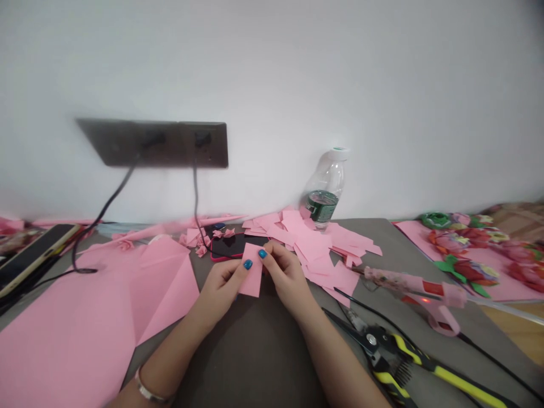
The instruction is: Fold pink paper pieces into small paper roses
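Live over the grey counter (pixel 255 351): the left hand (pixel 219 289) and right hand (pixel 287 275) are close together, pinching a small pink paper rectangle (pixel 250 272) along its upper edges. That rectangle sits just in front of a heap of cut pink paper pieces (pixel 310 243). Left of the heap, a black phone (pixel 233 246) and a large pink sheet (pixel 76 334); right of it, a pink hot glue gun (pixel 425 297); nearer the person, yellow-handled shears (pixel 382 354).
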Action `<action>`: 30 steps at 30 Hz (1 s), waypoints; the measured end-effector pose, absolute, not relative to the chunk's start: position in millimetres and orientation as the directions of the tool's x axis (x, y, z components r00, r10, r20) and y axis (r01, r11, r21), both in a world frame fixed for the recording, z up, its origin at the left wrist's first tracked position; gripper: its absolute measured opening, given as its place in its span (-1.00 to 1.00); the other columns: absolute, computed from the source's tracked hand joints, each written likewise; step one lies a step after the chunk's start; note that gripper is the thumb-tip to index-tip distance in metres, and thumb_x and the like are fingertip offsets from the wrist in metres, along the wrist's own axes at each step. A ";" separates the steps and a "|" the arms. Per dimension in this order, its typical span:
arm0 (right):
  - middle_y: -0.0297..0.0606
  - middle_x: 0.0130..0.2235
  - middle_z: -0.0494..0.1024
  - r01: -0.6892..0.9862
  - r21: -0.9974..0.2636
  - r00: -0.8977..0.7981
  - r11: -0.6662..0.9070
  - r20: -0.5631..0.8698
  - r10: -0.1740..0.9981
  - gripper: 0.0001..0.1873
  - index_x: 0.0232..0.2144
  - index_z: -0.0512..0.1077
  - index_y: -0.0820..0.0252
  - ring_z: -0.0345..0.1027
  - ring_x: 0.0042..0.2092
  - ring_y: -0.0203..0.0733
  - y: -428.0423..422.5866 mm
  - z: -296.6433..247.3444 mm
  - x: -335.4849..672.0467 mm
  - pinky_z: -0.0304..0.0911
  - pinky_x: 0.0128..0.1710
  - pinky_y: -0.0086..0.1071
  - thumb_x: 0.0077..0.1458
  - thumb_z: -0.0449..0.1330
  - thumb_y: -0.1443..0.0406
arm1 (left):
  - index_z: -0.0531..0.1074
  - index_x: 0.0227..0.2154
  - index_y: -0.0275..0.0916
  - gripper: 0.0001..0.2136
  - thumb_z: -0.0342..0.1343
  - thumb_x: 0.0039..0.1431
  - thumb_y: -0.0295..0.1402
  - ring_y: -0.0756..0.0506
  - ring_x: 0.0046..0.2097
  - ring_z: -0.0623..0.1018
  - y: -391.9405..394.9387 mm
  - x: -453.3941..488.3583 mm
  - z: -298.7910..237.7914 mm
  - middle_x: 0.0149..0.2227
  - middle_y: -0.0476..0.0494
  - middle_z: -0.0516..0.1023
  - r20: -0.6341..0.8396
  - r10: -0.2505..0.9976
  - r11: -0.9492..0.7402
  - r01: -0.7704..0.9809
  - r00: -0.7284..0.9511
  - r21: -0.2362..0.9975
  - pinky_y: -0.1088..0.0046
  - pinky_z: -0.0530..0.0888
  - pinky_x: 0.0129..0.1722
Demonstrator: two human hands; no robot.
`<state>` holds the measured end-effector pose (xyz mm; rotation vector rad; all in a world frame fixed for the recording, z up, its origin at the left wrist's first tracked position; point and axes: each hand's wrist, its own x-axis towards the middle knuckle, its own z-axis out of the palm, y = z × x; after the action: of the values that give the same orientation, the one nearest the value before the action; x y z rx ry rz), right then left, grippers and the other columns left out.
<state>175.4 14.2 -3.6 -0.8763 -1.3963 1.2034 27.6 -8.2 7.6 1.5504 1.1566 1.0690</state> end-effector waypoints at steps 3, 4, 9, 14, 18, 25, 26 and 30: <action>-0.43 -0.54 0.17 -0.115 -0.966 -0.173 0.231 0.248 0.953 -0.60 -0.54 0.21 0.14 0.01 -0.49 -0.30 14.1 -3.9 174.8 -0.04 -0.49 -0.41 0.17 0.14 0.02 | 0.07 -0.66 -0.20 -0.56 -0.04 0.25 -0.09 0.04 -0.53 0.08 -7.7 27.4 7.6 -0.61 0.07 0.06 0.156 0.970 -0.196 0.220 0.186 0.956 0.48 0.04 -0.55; -0.43 -0.54 0.18 -0.120 -0.964 -0.168 0.236 0.254 0.953 -0.60 -0.54 0.21 0.14 0.01 -0.48 -0.30 14.1 -4.1 174.5 -0.04 -0.49 -0.41 0.17 0.14 0.03 | 0.07 -0.65 -0.20 -0.57 -0.04 0.25 -0.10 0.04 -0.52 0.07 -7.6 27.1 7.4 -0.60 0.07 0.05 0.162 0.969 -0.202 0.228 0.185 0.952 0.47 0.03 -0.55; -0.44 -0.54 0.17 -0.121 -0.960 -0.146 0.254 0.271 0.952 -0.62 -0.54 0.20 0.14 0.01 -0.49 -0.31 14.7 -5.3 173.5 -0.03 -0.49 -0.41 0.19 0.13 0.05 | 0.05 -0.64 -0.20 -0.58 -0.02 0.24 -0.12 0.04 -0.51 0.03 -6.5 25.7 4.3 -0.58 0.07 -0.02 0.139 0.975 -0.182 0.263 0.175 0.947 0.46 -0.02 -0.53; -0.43 -0.55 0.19 -0.099 -0.962 -0.142 0.255 0.267 0.953 -0.60 -0.55 0.21 0.14 0.04 -0.49 -0.30 14.7 -4.8 172.8 -0.02 -0.49 -0.41 0.17 0.14 0.02 | 0.00 -0.65 -0.20 -0.56 -0.01 0.23 -0.12 0.04 -0.51 0.02 -5.5 25.6 1.8 -0.58 0.07 -0.05 0.159 0.974 -0.200 0.291 0.161 0.935 0.45 -0.02 -0.53; -0.44 -0.56 0.18 -0.106 -0.964 -0.136 0.244 0.257 0.957 -0.58 -0.55 0.20 0.13 0.02 -0.51 -0.31 15.1 -4.4 174.2 -0.02 -0.51 -0.42 0.16 0.14 0.00 | 0.05 -0.64 -0.20 -0.58 -0.03 0.23 -0.10 0.04 -0.51 0.05 -6.2 25.7 3.9 -0.58 0.07 0.00 0.139 0.976 -0.182 0.273 0.168 0.945 0.47 0.01 -0.53; -0.45 -0.59 0.20 -0.120 -0.967 -0.044 0.225 0.231 0.972 -0.59 -0.56 0.22 0.12 0.07 -0.52 -0.30 19.9 -8.7 179.4 0.03 -0.52 -0.42 0.16 0.15 0.01 | 0.00 -0.64 -0.18 -0.58 -0.02 0.21 -0.11 0.04 -0.52 0.05 -6.3 26.9 7.4 -0.58 0.09 0.00 0.166 0.964 -0.221 0.279 0.207 0.934 0.50 0.04 -0.54; -0.45 -0.59 0.20 -0.119 -0.967 -0.045 0.226 0.233 0.971 -0.59 -0.56 0.22 0.12 0.07 -0.53 -0.30 20.2 -8.9 179.4 0.03 -0.52 -0.42 0.15 0.15 0.00 | 0.00 -0.64 -0.18 -0.57 -0.01 0.21 -0.10 0.04 -0.52 0.06 -6.3 26.9 7.2 -0.58 0.10 0.00 0.166 0.965 -0.219 0.280 0.201 0.935 0.51 0.04 -0.54; -0.46 -0.59 0.16 -0.110 -0.965 -0.062 0.239 0.246 0.967 -0.58 -0.56 0.20 0.12 0.04 -0.53 -0.31 19.2 -7.4 178.3 0.00 -0.53 -0.42 0.15 0.14 0.00 | 0.11 -0.64 -0.20 -0.55 -0.04 0.22 -0.01 0.04 -0.55 0.10 -7.2 26.5 6.7 -0.63 0.10 0.07 0.139 0.969 -0.186 0.233 0.206 0.954 0.50 0.06 -0.55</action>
<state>178.3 19.2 -7.4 -0.9174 -1.2935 1.1259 26.5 -7.2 6.7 1.6023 1.1620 1.0536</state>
